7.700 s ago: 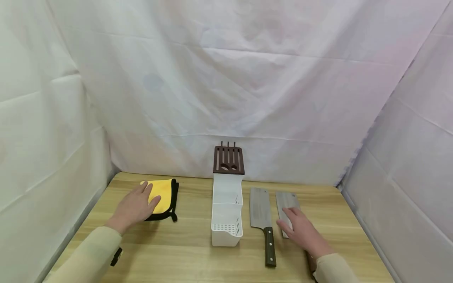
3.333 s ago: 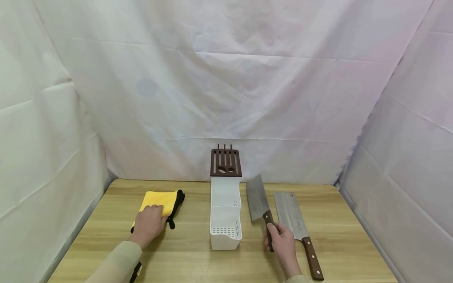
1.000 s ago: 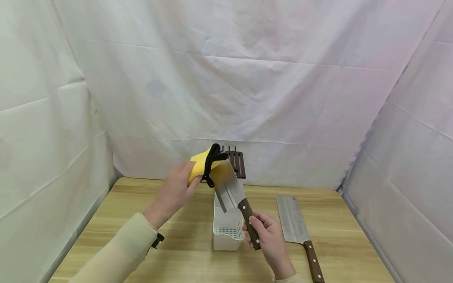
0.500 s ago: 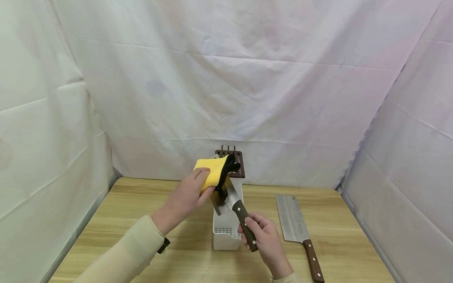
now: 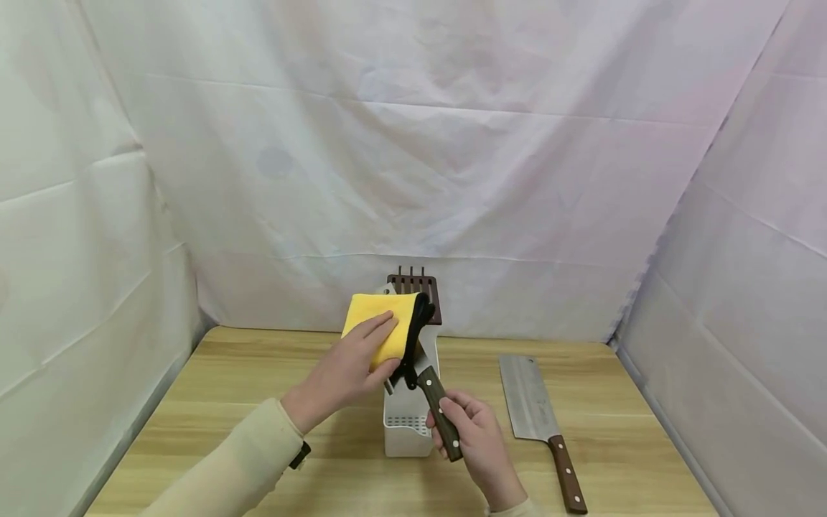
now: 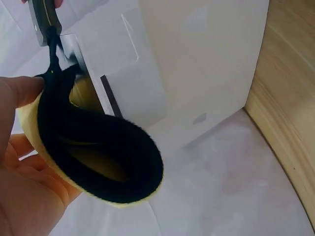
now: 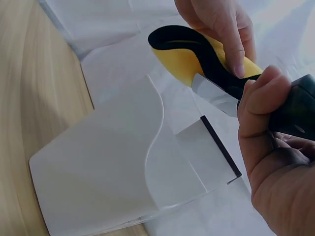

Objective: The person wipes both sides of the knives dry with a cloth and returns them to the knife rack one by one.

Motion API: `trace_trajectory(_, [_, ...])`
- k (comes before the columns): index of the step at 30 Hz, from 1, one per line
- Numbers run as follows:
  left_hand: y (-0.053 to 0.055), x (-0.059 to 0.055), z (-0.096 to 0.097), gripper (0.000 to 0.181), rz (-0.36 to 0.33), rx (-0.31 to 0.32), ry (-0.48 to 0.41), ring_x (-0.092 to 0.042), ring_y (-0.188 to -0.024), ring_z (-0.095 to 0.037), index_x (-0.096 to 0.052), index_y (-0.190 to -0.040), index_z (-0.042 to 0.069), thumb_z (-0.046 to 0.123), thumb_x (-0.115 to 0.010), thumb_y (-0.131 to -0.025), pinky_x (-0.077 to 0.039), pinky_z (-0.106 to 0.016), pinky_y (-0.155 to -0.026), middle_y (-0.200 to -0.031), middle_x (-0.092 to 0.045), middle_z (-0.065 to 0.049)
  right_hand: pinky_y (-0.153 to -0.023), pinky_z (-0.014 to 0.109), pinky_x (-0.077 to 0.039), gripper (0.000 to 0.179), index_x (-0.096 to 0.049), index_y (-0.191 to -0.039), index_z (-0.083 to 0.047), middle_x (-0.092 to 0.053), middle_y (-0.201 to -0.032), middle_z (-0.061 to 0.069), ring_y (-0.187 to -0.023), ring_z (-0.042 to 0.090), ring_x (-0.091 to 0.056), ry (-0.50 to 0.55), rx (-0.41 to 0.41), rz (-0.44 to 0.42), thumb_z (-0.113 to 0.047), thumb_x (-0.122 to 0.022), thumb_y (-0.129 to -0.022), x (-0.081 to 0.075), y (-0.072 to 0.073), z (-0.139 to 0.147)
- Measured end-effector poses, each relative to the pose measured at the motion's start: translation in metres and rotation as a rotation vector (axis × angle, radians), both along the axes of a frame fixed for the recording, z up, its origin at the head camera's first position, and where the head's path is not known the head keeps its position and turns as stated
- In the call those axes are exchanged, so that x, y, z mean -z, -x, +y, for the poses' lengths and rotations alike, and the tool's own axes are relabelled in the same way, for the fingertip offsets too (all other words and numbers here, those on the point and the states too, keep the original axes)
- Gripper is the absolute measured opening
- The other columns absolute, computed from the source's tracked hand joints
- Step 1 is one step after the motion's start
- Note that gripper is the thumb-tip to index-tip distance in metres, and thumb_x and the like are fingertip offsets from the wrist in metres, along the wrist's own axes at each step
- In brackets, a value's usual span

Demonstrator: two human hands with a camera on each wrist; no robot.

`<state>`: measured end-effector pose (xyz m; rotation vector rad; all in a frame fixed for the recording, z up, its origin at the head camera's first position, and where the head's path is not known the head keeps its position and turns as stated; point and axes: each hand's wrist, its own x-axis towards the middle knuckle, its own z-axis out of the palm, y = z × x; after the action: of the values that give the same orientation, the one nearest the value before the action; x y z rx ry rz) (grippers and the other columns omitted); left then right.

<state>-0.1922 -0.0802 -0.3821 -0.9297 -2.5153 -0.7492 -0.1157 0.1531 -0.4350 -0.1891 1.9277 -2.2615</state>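
Observation:
A folded yellow cloth with black edging [image 5: 381, 309] is held in my left hand [image 5: 342, 377], thumb on one side and fingers on the other. It lies over the blade of a cleaver, hiding most of the steel. My right hand [image 5: 478, 438] grips that cleaver by its dark riveted handle [image 5: 441, 413], blade pointing up and leftward. Both are raised in front of a white knife holder [image 5: 408, 441] with a brown slotted top [image 5: 434, 294]. In the right wrist view, a strip of bare blade [image 7: 214, 93] shows beside the cloth [image 7: 177, 64].
A second cleaver [image 5: 526, 398] with a brown wooden handle lies flat on the wooden table [image 5: 620, 431], right of my right hand. White cloth walls [image 5: 413, 158] enclose the table at the back and sides.
Earlier the cloth and cleaver lay on the table; both were picked up and brought together. Over the last second the cloth slid down the blade towards the handle.

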Motion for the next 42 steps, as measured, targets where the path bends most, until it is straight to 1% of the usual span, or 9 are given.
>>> trace_trajectory(8, [0.0,0.002,-0.001,0.071,-0.047,0.038,0.067,-0.029,-0.153,-0.042,-0.044,-0.157,0.008,0.044,-0.066,-0.101,-0.031,-0.057,-0.122,-0.165,-0.034,-0.018,-0.05,0.019,-0.051,0.043,-0.049,-0.122,0.022,-0.066,-0.083,0.001,-0.059,0.006,-0.06,0.022,-0.042,0.019,-0.02,-0.048,-0.11,0.0,-0.002,0.001])
trace_trajectory(11, [0.002,0.003,0.0,0.07,-0.045,0.043,0.085,-0.022,-0.155,-0.043,-0.039,-0.159,0.007,0.044,-0.06,-0.104,-0.024,-0.058,-0.124,-0.168,-0.026,-0.02,-0.05,0.018,-0.051,0.046,-0.048,-0.124,0.023,-0.066,-0.084,0.001,-0.06,0.005,-0.06,0.033,-0.06,0.024,-0.021,-0.049,-0.11,0.0,-0.003,0.003])
trace_trajectory(15, [0.006,0.005,-0.001,0.066,-0.031,0.024,0.117,-0.016,-0.157,-0.04,-0.034,-0.162,0.008,0.042,-0.052,-0.108,-0.018,-0.059,-0.126,-0.17,-0.019,-0.019,-0.05,0.017,-0.052,0.046,-0.046,-0.124,0.025,-0.067,-0.084,0.001,-0.06,0.004,-0.06,0.049,-0.089,0.061,-0.02,-0.048,-0.11,0.0,-0.004,0.003])
trace_trajectory(17, [0.007,0.007,-0.002,0.066,-0.02,0.017,0.13,-0.014,-0.158,-0.039,-0.031,-0.163,0.01,0.042,-0.05,-0.108,-0.017,-0.06,-0.126,-0.171,-0.016,-0.018,-0.05,0.017,-0.052,0.046,-0.045,-0.124,0.025,-0.066,-0.085,0.001,-0.061,0.004,-0.06,0.053,-0.101,0.079,-0.018,-0.048,-0.111,0.0,-0.004,0.003])
trace_trajectory(20, [0.008,0.01,-0.004,0.067,0.002,0.018,0.144,-0.013,-0.158,-0.039,-0.03,-0.164,0.014,0.043,-0.051,-0.108,-0.017,-0.062,-0.125,-0.172,-0.016,-0.017,-0.05,0.018,-0.051,0.044,-0.047,-0.123,0.024,-0.067,-0.084,0.001,-0.061,0.005,-0.06,0.052,-0.101,0.073,-0.019,-0.049,-0.11,-0.001,-0.004,0.002])
trace_trajectory(24, [0.006,0.016,-0.004,0.067,0.022,0.028,0.162,-0.011,-0.159,-0.039,-0.028,-0.165,0.018,0.044,-0.049,-0.108,-0.015,-0.063,-0.125,-0.172,-0.014,-0.015,-0.05,0.018,-0.052,0.037,-0.054,-0.119,0.016,-0.068,-0.083,0.002,-0.06,0.005,-0.061,0.041,-0.095,0.064,-0.019,-0.05,-0.11,-0.001,-0.002,0.0])
trace_trajectory(28, [0.002,0.021,-0.002,0.066,0.026,0.036,0.176,-0.008,-0.159,-0.039,-0.026,-0.166,0.019,0.046,-0.046,-0.109,-0.013,-0.062,-0.126,-0.173,-0.011,-0.015,-0.05,0.018,-0.052,0.032,-0.057,-0.116,0.012,-0.068,-0.083,0.001,-0.06,0.005,-0.061,0.032,-0.105,0.074,-0.019,-0.049,-0.11,-0.002,0.001,0.0])
trace_trajectory(35, [-0.003,0.023,0.004,0.065,0.016,0.053,0.207,-0.005,-0.16,-0.036,-0.024,-0.166,0.02,0.044,-0.043,-0.11,-0.011,-0.06,-0.127,-0.173,-0.008,-0.013,-0.05,0.018,-0.052,0.035,-0.056,-0.119,0.013,-0.068,-0.084,0.0,-0.061,0.005,-0.061,0.023,-0.104,0.067,-0.02,-0.048,-0.111,0.0,0.004,0.0])
trace_trajectory(42, [0.0,0.023,0.005,0.063,0.028,0.03,0.223,-0.006,-0.16,-0.035,-0.025,-0.166,0.021,0.043,-0.044,-0.109,-0.012,-0.058,-0.128,-0.173,-0.008,-0.013,-0.051,0.019,-0.052,0.042,-0.051,-0.122,0.02,-0.068,-0.085,0.002,-0.061,0.006,-0.061,0.011,-0.098,0.058,-0.021,-0.049,-0.11,0.003,0.004,0.001])
